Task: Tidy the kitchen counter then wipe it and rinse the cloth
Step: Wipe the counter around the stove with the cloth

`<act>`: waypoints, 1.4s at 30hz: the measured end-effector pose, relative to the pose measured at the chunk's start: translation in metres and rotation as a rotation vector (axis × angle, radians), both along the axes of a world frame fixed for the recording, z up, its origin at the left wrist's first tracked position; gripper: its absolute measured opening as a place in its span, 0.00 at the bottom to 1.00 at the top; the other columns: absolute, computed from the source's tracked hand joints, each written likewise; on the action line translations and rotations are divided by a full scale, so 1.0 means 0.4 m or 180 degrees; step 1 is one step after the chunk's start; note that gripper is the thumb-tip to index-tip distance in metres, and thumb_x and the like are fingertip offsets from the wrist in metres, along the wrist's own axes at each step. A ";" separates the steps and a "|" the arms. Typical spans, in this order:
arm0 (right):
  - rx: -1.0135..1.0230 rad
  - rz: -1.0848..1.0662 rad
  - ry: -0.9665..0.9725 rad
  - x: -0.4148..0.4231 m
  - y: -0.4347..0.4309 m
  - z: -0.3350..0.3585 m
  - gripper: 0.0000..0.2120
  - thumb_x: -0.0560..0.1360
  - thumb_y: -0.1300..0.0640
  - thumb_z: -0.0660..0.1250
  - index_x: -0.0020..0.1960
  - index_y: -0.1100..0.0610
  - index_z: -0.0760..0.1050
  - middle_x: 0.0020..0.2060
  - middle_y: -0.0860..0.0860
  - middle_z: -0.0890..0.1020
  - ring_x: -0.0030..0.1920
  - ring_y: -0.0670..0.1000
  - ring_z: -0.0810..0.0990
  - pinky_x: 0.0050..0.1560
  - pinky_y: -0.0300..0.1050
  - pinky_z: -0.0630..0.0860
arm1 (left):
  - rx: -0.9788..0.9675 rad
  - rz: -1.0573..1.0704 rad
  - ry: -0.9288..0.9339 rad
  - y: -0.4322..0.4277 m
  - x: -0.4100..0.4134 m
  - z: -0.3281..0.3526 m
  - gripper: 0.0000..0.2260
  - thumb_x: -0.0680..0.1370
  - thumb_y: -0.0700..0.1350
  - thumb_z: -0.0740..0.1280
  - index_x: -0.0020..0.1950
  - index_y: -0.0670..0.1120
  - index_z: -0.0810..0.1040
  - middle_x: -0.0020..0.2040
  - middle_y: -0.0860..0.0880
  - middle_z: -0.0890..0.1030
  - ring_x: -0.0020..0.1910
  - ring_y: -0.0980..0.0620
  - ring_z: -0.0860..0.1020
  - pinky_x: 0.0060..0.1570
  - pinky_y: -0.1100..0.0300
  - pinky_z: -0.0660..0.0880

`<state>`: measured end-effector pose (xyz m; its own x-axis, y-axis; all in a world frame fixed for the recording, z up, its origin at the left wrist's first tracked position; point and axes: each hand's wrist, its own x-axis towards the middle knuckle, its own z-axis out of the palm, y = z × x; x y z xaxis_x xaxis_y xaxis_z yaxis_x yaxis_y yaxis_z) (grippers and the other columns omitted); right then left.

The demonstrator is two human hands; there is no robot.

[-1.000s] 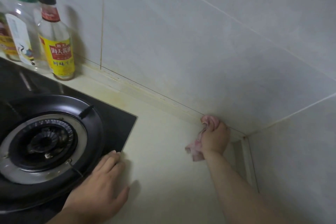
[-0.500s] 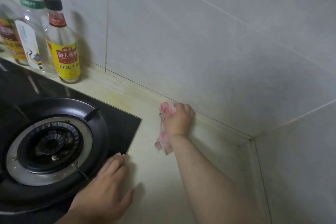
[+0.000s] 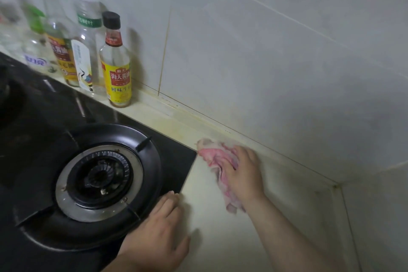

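Observation:
A crumpled pink cloth [image 3: 213, 155] lies on the cream counter [image 3: 223, 240], close to the back wall and just right of the stove's corner. My right hand [image 3: 241, 175] sits on top of the cloth, fingers curled into it, pressing it to the counter. Part of the cloth trails out under my wrist. My left hand [image 3: 157, 235] rests flat, fingers straight, across the right edge of the black glass stove [image 3: 33, 121], holding nothing.
A round burner [image 3: 97, 180] with a black ring fills the stove's near right. Several sauce and oil bottles stand along the wall behind it, the nearest yellow-labelled [image 3: 117, 66]. Grey tiled walls [image 3: 276, 62] meet in a corner at right.
My right hand has slid the cloth left along the back edge, from the wall corner toward the stove. The left hand has stayed put. More bottles have come into view.

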<state>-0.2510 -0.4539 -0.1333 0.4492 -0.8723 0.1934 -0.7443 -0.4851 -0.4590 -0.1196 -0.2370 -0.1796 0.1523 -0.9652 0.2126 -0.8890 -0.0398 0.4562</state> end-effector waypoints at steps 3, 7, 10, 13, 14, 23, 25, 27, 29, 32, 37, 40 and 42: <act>-0.0455 -0.0078 0.0754 0.025 0.006 -0.027 0.08 0.73 0.48 0.69 0.41 0.53 0.80 0.39 0.50 0.80 0.43 0.55 0.77 0.41 0.43 0.69 | 0.0045 -0.0026 0.0020 -0.003 0.001 -0.003 0.25 0.66 0.66 0.63 0.55 0.51 0.77 0.61 0.53 0.73 0.67 0.56 0.67 0.56 0.56 0.78; -0.0268 -0.0099 0.0919 0.088 -0.009 -0.017 0.12 0.77 0.48 0.64 0.38 0.52 0.78 0.31 0.47 0.76 0.32 0.51 0.71 0.30 0.41 0.60 | 0.0144 0.0017 0.0005 -0.007 0.001 0.009 0.30 0.65 0.68 0.60 0.58 0.51 0.77 0.60 0.54 0.76 0.65 0.57 0.68 0.57 0.62 0.76; -0.0248 -0.0015 0.1315 0.172 -0.026 0.002 0.18 0.80 0.45 0.57 0.39 0.53 0.77 0.36 0.51 0.82 0.35 0.54 0.75 0.33 0.42 0.66 | 0.0148 0.0037 0.0081 -0.005 -0.001 0.017 0.31 0.65 0.69 0.60 0.59 0.50 0.77 0.59 0.54 0.77 0.65 0.58 0.68 0.64 0.67 0.66; -0.0146 0.0295 0.1667 0.270 -0.040 0.015 0.23 0.81 0.42 0.52 0.44 0.54 0.80 0.38 0.53 0.82 0.38 0.56 0.78 0.34 0.42 0.69 | 0.0228 0.0060 0.0106 -0.008 0.000 0.021 0.30 0.66 0.68 0.59 0.57 0.49 0.79 0.57 0.53 0.79 0.64 0.57 0.69 0.70 0.66 0.53; -0.0117 0.0418 0.1751 0.303 -0.043 0.015 0.24 0.80 0.41 0.51 0.44 0.54 0.80 0.37 0.52 0.81 0.37 0.55 0.77 0.34 0.42 0.69 | 0.0261 0.0059 0.0095 -0.010 0.002 0.019 0.30 0.66 0.67 0.58 0.57 0.49 0.78 0.56 0.53 0.79 0.63 0.56 0.69 0.70 0.66 0.51; -0.0159 0.1092 0.2018 0.544 -0.082 0.027 0.23 0.76 0.37 0.58 0.52 0.54 0.81 0.46 0.53 0.82 0.46 0.57 0.80 0.40 0.45 0.75 | -0.0155 0.0150 -0.0403 -0.023 0.003 -0.016 0.13 0.73 0.49 0.55 0.54 0.50 0.73 0.50 0.55 0.84 0.59 0.55 0.70 0.74 0.60 0.47; -0.0230 0.1221 0.2089 0.597 -0.086 0.034 0.20 0.77 0.41 0.61 0.55 0.56 0.80 0.49 0.54 0.82 0.49 0.58 0.81 0.40 0.44 0.72 | -0.0191 0.0185 -0.0472 -0.025 0.003 -0.026 0.14 0.70 0.47 0.56 0.54 0.50 0.71 0.50 0.56 0.84 0.59 0.56 0.70 0.74 0.59 0.46; -0.0238 0.1286 0.2101 0.642 -0.083 0.040 0.18 0.78 0.44 0.63 0.55 0.57 0.80 0.49 0.54 0.83 0.49 0.57 0.81 0.41 0.43 0.71 | -0.0165 0.0135 -0.0372 -0.030 0.007 -0.022 0.14 0.70 0.46 0.56 0.54 0.50 0.70 0.50 0.56 0.84 0.60 0.56 0.70 0.74 0.58 0.46; -0.0267 0.1354 0.2067 0.663 -0.083 0.041 0.16 0.77 0.45 0.64 0.54 0.55 0.81 0.46 0.53 0.83 0.44 0.56 0.79 0.40 0.43 0.72 | -0.0043 0.0044 -0.0125 -0.030 0.010 -0.020 0.15 0.70 0.49 0.55 0.55 0.50 0.70 0.51 0.56 0.83 0.60 0.57 0.70 0.72 0.61 0.51; -0.0284 0.1490 0.2040 0.627 -0.087 0.035 0.15 0.78 0.45 0.62 0.55 0.53 0.80 0.47 0.53 0.82 0.48 0.57 0.80 0.42 0.45 0.74 | 0.0447 -0.0178 0.0241 -0.027 0.016 -0.019 0.24 0.69 0.61 0.55 0.58 0.50 0.69 0.60 0.54 0.75 0.63 0.56 0.69 0.69 0.63 0.55; -0.0324 0.1572 0.2070 0.511 -0.104 0.026 0.15 0.79 0.46 0.59 0.51 0.53 0.81 0.44 0.53 0.81 0.46 0.58 0.79 0.43 0.47 0.75 | 0.0657 -0.0228 0.0495 -0.025 0.013 -0.002 0.30 0.61 0.66 0.60 0.58 0.52 0.75 0.60 0.55 0.75 0.64 0.57 0.69 0.69 0.63 0.56; -0.0309 0.1465 0.2162 0.428 -0.121 0.016 0.13 0.79 0.47 0.58 0.43 0.51 0.78 0.34 0.48 0.74 0.39 0.55 0.76 0.38 0.45 0.72 | 0.0625 -0.0018 0.0498 -0.014 0.011 0.030 0.32 0.64 0.65 0.60 0.61 0.50 0.78 0.61 0.54 0.76 0.68 0.57 0.67 0.69 0.64 0.62; -0.0256 0.1359 0.2136 0.372 -0.126 0.011 0.13 0.79 0.49 0.58 0.37 0.50 0.72 0.32 0.46 0.73 0.37 0.55 0.77 0.36 0.45 0.73 | 0.0626 -0.0061 0.0530 -0.013 0.013 0.038 0.36 0.68 0.63 0.56 0.72 0.46 0.68 0.72 0.52 0.65 0.75 0.57 0.55 0.74 0.63 0.53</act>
<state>-0.1024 -0.5043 -0.1291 0.7842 -0.5934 -0.1815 -0.5917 -0.8032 0.0696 -0.1145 -0.2422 -0.1645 0.1507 -0.9886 -0.0060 -0.8037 -0.1261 0.5815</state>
